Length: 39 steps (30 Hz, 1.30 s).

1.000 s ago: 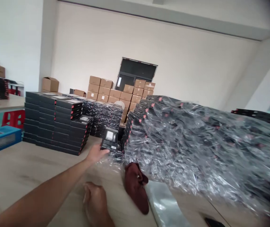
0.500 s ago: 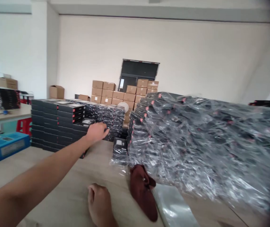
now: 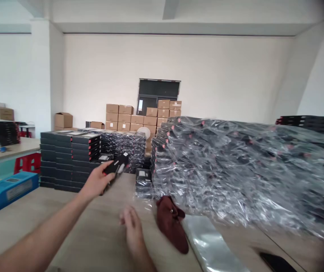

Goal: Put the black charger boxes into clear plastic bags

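Observation:
My left hand (image 3: 98,182) is stretched out over the wooden table (image 3: 99,234) and grips a flat black box with a red tab (image 3: 117,166), held tilted just in front of the stack of unwrapped black boxes (image 3: 71,158). My right hand (image 3: 131,226) hovers low over the table with its fingers loosely apart and nothing in them, just left of a dark red cloth pouch (image 3: 171,223). A small pile of wrapped boxes (image 3: 144,183) sits beyond it.
A big heap of plastic-wrapped black boxes (image 3: 235,166) fills the right side. A stack of clear plastic bags (image 3: 211,245) lies beside the pouch. A blue device (image 3: 7,189) stands at the left; brown cartons (image 3: 139,119) line the far wall. A dark phone (image 3: 275,261) lies at the bottom right.
My left hand set a box on the small wrapped pile, reached to the unwrapped stack and now holds a black box from it. My right hand lifted and opened.

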### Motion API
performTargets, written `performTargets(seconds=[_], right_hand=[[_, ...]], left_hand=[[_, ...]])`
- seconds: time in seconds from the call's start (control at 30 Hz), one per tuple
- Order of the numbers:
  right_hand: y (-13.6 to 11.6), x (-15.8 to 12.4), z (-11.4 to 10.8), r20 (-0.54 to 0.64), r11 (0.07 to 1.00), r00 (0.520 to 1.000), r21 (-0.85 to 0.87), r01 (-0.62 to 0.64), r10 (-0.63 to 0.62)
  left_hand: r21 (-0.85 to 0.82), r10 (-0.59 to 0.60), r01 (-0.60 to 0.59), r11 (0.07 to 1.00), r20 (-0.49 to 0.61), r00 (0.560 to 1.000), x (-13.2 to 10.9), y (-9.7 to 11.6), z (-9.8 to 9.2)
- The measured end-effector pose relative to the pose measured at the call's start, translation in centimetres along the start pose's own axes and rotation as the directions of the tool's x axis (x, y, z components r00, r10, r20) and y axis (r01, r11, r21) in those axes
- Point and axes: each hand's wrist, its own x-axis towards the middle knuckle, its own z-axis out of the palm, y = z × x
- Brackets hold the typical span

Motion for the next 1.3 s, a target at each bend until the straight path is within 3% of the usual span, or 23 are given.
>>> performTargets(seconds=[0.03, 0.07, 0.17, 0.27, 0.37, 0.47, 0.53, 0.6, 0.67, 0.7, 0.77, 0.8, 0.87, 0.93, 1.0, 1.07, 1.1, 1.13, 1.2, 1.3], right_hand=[[-0.4, 0.4, -0.5, -0.048, 0.986, 0.996, 0.154, -0.061, 0.069], [-0.8, 0.8, -1.0, -0.070, 0.955, 0.990, 0.278, -0.101, 0.125], [-2.4, 1.2, -2.7, -0.053, 0.901, 0.984, 0.412, -0.136, 0.172], [-3.6, 0.6, -3.0, -0.046, 0.927, 0.987, 0.353, -0.127, 0.153], [-4.5, -0.2, -1.9, 0.061, 0.968, 0.995, 0.231, -0.097, 0.085], [-5.4, -0.3, -1.2, 0.168, 0.994, 0.986, -0.107, 0.034, -0.016], [-5.8, 0.2, -2.1, 0.117, 0.902, 0.986, -0.402, 0.158, -0.120], [-5.8, 0.9, -4.5, 0.000, 0.716, 0.960, -0.666, 0.209, -0.280], [-5.6, 1.8, -7.8, -0.127, 0.503, 0.916, -0.860, 0.089, -0.379], [-5.4, 2.3, -9.4, -0.202, 0.412, 0.913, -0.910, -0.042, -0.354], [-5.3, 3.1, -12.0, -0.315, 0.324, 0.934, -0.913, -0.249, -0.169], [-5.4, 3.3, -12.5, -0.325, 0.334, 0.944, -0.897, -0.289, -0.056], [-6.0, 3.3, -11.7, -0.229, 0.481, 0.968, -0.841, -0.249, 0.101], [-6.8, 2.1, -8.2, -0.053, 0.690, 0.990, -0.713, -0.127, 0.128], [-7.1, 0.0, -3.3, 0.131, 0.822, 0.988, -0.570, 0.008, 0.082], [-7.0, -1.7, 1.1, 0.213, 0.800, 0.965, -0.546, 0.249, -0.154], [-6.8, -2.0, 2.6, 0.261, 0.717, 0.918, -0.573, 0.397, -0.299], [-6.6, -1.9, 3.4, 0.257, 0.639, 0.881, -0.610, 0.467, -0.398], [-6.4, -0.7, 3.2, 0.116, 0.566, 0.835, -0.684, 0.460, -0.538], [-6.1, 0.8, 1.3, -0.126, 0.626, 0.810, -0.705, 0.333, -0.573]], left_hand=[[-0.284, -0.095, 0.101, 0.953, 0.036, 0.995, -1.7, -0.4, 0.8], [-0.495, -0.178, 0.196, 0.847, 0.085, 0.980, -3.2, -0.9, 1.7], [-0.740, -0.317, 0.408, 0.534, 0.272, 0.909, -6.8, -3.2, 4.1], [-0.769, -0.235, 0.557, 0.315, 0.505, 0.830, -8.4, -5.4, 4.8], [-0.710, -0.143, 0.691, 0.136, 0.676, 0.723, -8.6, -6.9, 4.4], [-0.620, -0.223, 0.784, -0.015, 0.767, 0.602, -8.6, -7.5, 4.2], [-0.582, -0.209, 0.809, -0.076, 0.803, 0.558, -8.6, -7.4, 4.3], [-0.584, -0.114, 0.803, -0.116, 0.811, 0.574, -8.5, -7.2, 4.2], [-0.614, -0.038, 0.775, -0.150, 0.787, 0.616, -8.2, -6.8, 3.8], [-0.633, -0.038, 0.757, -0.162, 0.770, 0.637, -8.0, -6.7, 3.5], [-0.666, -0.116, 0.725, -0.173, 0.745, 0.657, -7.6, -6.8, 2.8], [-0.679, -0.170, 0.713, -0.173, 0.734, 0.658, -7.4, -6.9, 2.5], [-0.709, -0.258, 0.685, -0.166, 0.702, 0.664, -7.0, -7.3, 2.1], [-0.741, -0.295, 0.654, -0.155, 0.666, 0.685, -6.8, -7.7, 2.1], [-0.751, -0.287, 0.645, -0.141, 0.654, 0.699, -6.9, -7.9, 2.5], [-0.748, -0.253, 0.657, -0.097, 0.657, 0.711, -7.4, -7.6, 3.3], [-0.746, -0.228, 0.662, -0.071, 0.658, 0.718, -7.8, -7.3, 3.9], [-0.742, -0.210, 0.669, -0.050, 0.662, 0.719, -8.2, -6.9, 4.4], [-0.717, -0.219, 0.696, -0.027, 0.684, 0.696, -9.0, -6.2, 5.4], [-0.639, -0.254, 0.769, -0.022, 0.747, 0.614, -9.6, -5.6, 6.5]])
